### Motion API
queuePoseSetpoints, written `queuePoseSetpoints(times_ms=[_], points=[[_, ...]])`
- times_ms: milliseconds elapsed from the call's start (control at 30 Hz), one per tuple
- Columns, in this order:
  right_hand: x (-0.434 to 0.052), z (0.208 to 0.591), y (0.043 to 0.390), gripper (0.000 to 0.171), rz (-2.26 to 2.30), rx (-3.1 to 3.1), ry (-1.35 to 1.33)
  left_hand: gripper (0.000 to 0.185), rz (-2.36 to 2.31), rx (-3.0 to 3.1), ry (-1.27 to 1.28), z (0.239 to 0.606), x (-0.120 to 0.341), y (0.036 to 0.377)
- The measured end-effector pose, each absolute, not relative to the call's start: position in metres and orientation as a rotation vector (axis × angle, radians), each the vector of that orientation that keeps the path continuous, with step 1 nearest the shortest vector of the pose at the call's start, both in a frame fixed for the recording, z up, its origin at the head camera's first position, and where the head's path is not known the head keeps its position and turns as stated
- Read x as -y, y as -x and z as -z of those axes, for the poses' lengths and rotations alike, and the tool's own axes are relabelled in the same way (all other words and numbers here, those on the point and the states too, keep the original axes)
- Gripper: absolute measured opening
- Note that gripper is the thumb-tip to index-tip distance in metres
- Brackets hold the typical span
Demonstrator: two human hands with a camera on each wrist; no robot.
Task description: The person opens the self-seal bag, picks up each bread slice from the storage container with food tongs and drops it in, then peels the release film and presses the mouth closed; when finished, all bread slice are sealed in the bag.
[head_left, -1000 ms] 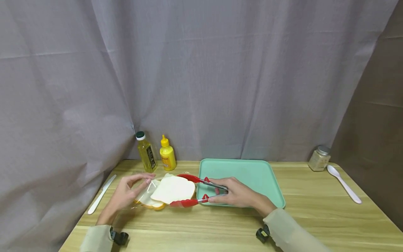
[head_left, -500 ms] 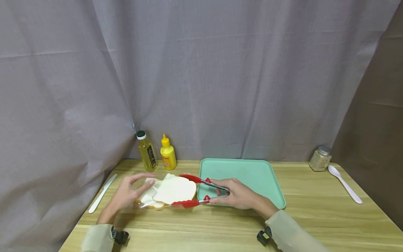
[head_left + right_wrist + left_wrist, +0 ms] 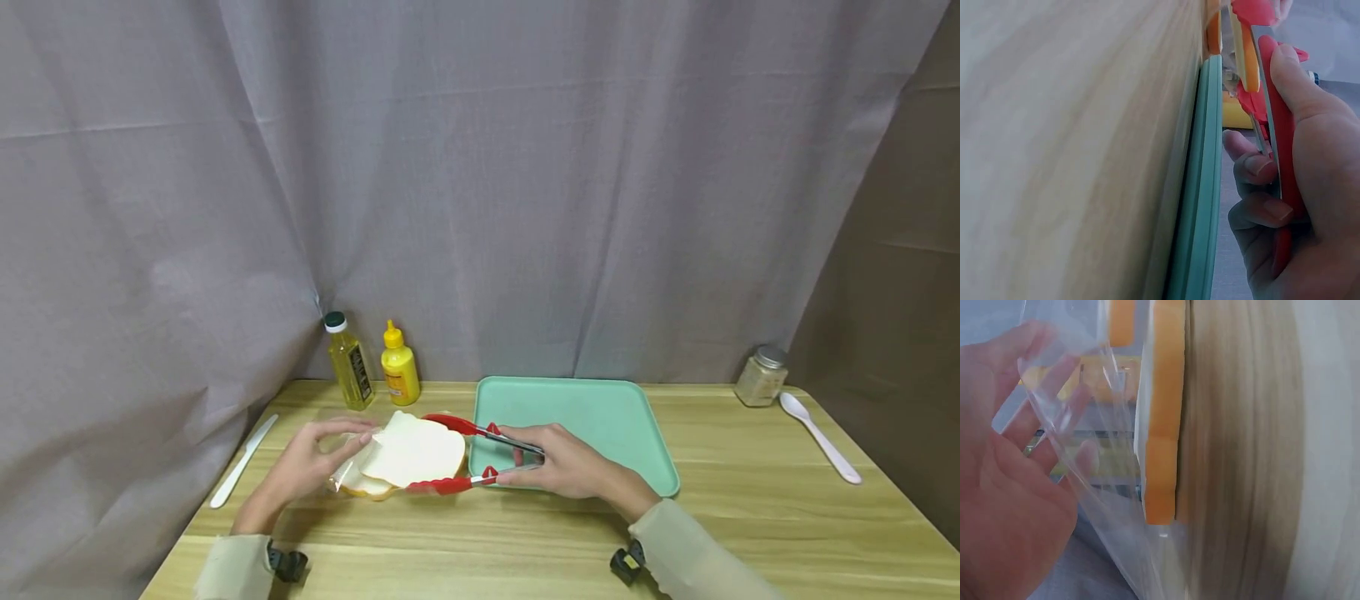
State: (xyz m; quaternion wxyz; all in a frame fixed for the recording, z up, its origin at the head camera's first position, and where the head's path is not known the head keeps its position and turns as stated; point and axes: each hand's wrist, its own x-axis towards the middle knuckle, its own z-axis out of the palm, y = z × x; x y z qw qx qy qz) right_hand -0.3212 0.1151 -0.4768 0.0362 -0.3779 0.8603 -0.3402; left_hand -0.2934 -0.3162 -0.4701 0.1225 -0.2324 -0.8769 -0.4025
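Observation:
My right hand (image 3: pixel 562 458) grips red-tipped tongs (image 3: pixel 1282 131) with the fingers curled round their arms. The tongs' red tips straddle the upper slice of white bread (image 3: pixel 416 450), which lies partly over a lower slice (image 3: pixel 363 482). Clear plastic film (image 3: pixel 1110 519) covers the left part of the bread. My left hand (image 3: pixel 303 458) pinches this film near its left end, thumb and fingers close together in the head view. Through the film in the left wrist view, some fingers of the left hand (image 3: pixel 1016 456) show behind it. Orange crust (image 3: pixel 1163 456) faces that camera.
A mint-green tray (image 3: pixel 622 417) sits just right of the bread, partly under the right hand. Behind stand an oil bottle (image 3: pixel 351 367) and a yellow squeeze bottle (image 3: pixel 401 371). A white knife (image 3: pixel 243 462) lies left; a jar (image 3: pixel 761 379) and white spoon (image 3: pixel 821 437) are far right.
My left fingers have shifted slightly right over the film, and its left end sits a little further right. The right hand and tongs stay almost where they were.

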Motion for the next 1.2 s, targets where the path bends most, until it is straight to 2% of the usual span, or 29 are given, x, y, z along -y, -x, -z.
queuePoseSetpoints(times_ms=[600,700,967,1200], points=[[-0.098,0.477,0.318,0.067,1.106,-2.55,1.2,0.022,1.218,2.526,0.674,0.47,0.32,0.293],[-0.098,0.477,0.318,0.067,1.082,-2.566,1.168,0.023,1.216,2.513,0.717,0.47,0.32,0.294],[-0.093,0.473,0.311,0.082,0.856,-2.798,1.239,0.023,1.207,2.502,0.736,0.468,0.319,0.294],[-0.093,0.476,0.31,0.076,1.035,-2.708,1.171,0.022,1.254,2.486,0.728,0.467,0.316,0.293]])
